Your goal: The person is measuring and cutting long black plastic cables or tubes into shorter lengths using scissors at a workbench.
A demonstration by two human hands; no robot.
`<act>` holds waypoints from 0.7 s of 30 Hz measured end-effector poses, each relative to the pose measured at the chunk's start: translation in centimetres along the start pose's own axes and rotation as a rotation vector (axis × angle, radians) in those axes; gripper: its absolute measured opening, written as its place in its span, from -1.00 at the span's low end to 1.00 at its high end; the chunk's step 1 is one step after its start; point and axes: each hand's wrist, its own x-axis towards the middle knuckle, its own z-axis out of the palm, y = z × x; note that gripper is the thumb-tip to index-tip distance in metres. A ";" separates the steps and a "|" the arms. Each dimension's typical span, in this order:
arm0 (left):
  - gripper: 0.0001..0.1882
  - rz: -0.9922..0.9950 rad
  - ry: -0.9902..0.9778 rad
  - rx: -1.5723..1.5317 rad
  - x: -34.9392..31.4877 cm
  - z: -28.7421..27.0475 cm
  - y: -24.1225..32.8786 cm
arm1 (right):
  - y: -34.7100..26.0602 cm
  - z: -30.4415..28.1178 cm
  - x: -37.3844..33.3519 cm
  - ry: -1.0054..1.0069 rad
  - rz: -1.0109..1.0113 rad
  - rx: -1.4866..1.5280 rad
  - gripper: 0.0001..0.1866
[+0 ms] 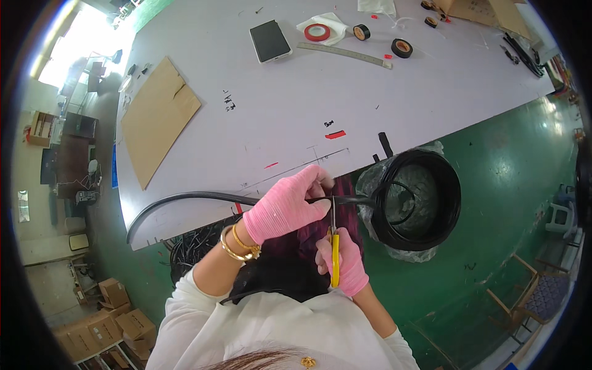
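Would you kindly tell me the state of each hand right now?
Left hand: closed, gripping the long black strip.
Right hand: closed around the yellow-handled scissors, whose blades are at the strip.

Worn on my head, the left fisheye camera looks steeply down past my chest (277,324) to my left hand (285,206) and right hand (346,264) close below, the counter (277,111) ahead, green floor (425,296) at both sides.
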 end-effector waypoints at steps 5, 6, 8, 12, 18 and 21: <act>-0.46 -0.267 -0.660 -0.386 2.5 -1.6 0.1 | -0.4 -0.4 -0.8 -0.032 -0.040 -0.118 -0.79; -0.46 -0.249 -0.662 -0.388 3.0 -1.6 0.0 | -0.5 -0.5 -0.9 -0.037 -0.006 -0.033 -0.82; -0.44 -0.249 -0.816 -0.458 3.7 -1.6 -0.3 | -0.7 -0.6 -1.0 -0.037 0.025 0.055 -0.85; -0.46 -0.249 -0.821 -0.527 3.9 -1.3 -0.6 | -0.8 -0.7 -1.4 -0.026 0.024 -0.027 -0.84; -0.51 -0.286 -0.780 -0.597 3.4 -1.3 -0.2 | 0.9 -1.7 -2.1 0.069 -0.173 -0.117 -0.80; -0.52 -0.295 -0.756 -0.629 2.9 -1.5 0.2 | 1.0 -3.5 -1.5 0.387 -0.527 -0.106 -0.78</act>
